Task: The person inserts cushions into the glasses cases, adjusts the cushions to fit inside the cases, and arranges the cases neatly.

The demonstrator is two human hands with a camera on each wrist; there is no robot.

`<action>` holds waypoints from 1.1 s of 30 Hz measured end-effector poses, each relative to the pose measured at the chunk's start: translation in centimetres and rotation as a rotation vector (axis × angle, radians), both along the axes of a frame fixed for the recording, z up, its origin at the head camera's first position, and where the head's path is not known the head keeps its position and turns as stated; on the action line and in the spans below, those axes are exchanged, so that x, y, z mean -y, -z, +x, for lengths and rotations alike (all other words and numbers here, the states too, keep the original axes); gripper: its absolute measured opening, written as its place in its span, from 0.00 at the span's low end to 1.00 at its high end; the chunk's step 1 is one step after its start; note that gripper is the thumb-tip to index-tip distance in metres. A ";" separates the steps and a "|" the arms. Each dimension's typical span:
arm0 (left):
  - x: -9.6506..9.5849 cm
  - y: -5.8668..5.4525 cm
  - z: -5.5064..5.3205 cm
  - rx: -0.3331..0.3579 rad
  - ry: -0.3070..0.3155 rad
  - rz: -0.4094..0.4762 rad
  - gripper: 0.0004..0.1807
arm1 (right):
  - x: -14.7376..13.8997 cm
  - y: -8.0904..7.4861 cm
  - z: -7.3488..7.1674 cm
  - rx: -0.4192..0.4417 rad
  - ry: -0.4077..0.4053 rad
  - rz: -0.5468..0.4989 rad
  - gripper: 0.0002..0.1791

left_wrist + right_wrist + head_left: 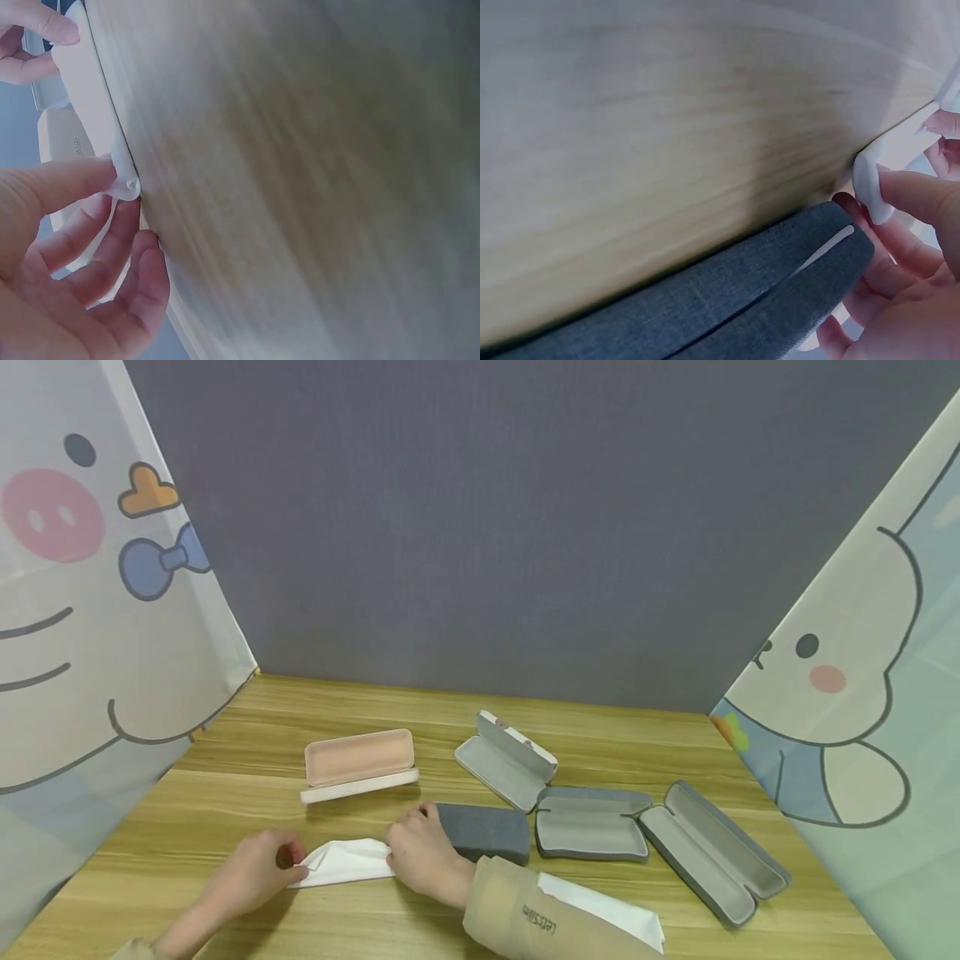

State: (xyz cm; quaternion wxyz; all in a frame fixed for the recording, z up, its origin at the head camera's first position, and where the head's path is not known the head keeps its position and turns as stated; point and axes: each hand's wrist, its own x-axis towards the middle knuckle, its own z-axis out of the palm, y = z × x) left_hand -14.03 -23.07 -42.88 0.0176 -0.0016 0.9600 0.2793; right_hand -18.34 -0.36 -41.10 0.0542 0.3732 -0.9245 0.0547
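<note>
Four glasses cases [592,830] open, one dark case [486,831] closed; lower left, left hand [251,874] and right hand [426,853] pinch a part-folded white cloth [347,864].

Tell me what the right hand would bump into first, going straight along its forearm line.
Apart from the white cloth it pinches, the right hand would probably meet the open pink-lined case; depth is unclear.

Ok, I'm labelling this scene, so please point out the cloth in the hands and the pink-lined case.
Cloth [348,863]: head view, on the middle of its visible stretch.
Pink-lined case [359,757]: head view, on its pink inner lining.
</note>
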 end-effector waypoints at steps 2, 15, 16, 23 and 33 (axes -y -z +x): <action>0.0 0.0 0.0 -0.007 0.004 0.018 0.09 | -0.1 -0.1 0.0 -0.003 -0.008 -0.010 0.10; 0.2 -1.4 -0.3 0.021 0.023 0.182 0.06 | -1.2 -1.4 -0.5 -0.010 0.003 -0.093 0.04; 0.2 -1.7 -0.4 0.018 0.018 0.184 0.06 | -1.3 -1.5 -0.6 -0.001 0.006 -0.098 0.04; 0.3 -3.9 -1.2 -0.030 0.019 0.196 0.08 | -1.5 -3.5 -2.0 0.045 0.006 -0.174 0.05; 0.2 -5.6 -3.2 -0.076 -0.011 0.177 0.13 | -1.6 -5.0 -4.4 0.158 0.007 -0.333 0.06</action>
